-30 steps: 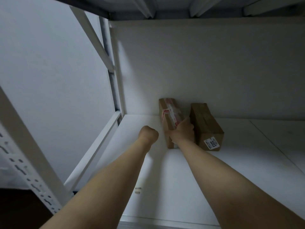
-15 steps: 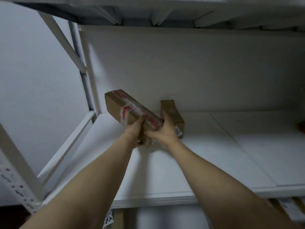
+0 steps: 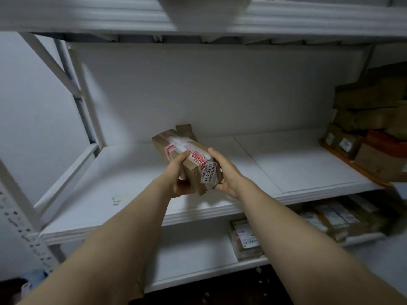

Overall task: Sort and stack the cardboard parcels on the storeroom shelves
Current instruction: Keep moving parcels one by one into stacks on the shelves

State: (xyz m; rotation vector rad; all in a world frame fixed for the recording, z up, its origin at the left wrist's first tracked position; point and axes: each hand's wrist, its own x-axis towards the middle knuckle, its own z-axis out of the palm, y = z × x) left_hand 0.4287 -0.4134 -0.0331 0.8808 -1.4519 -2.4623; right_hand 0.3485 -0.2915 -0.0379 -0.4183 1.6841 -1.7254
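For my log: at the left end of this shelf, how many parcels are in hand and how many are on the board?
In hand, the taped parcel, gripped by the left hand and right hand: 1
On the shelf, the plain parcel behind it: 1
Total: 2
The pile at the right end is too blurred to count.

A single wide-angle camera on the person's head gives the only view. It looks forward and a little down into a white shelf (image 3: 297, 164) bay from close in. Both forearms rise from the bottom corners to the left hand (image 3: 178, 172) and right hand (image 3: 224, 172), which meet on a parcel (image 3: 176, 143) just left of centre. The upper shelf (image 3: 286, 18) crosses the top, the lower shelf (image 3: 193, 256) shows beneath, and a wall (image 3: 33, 106) fills the left.
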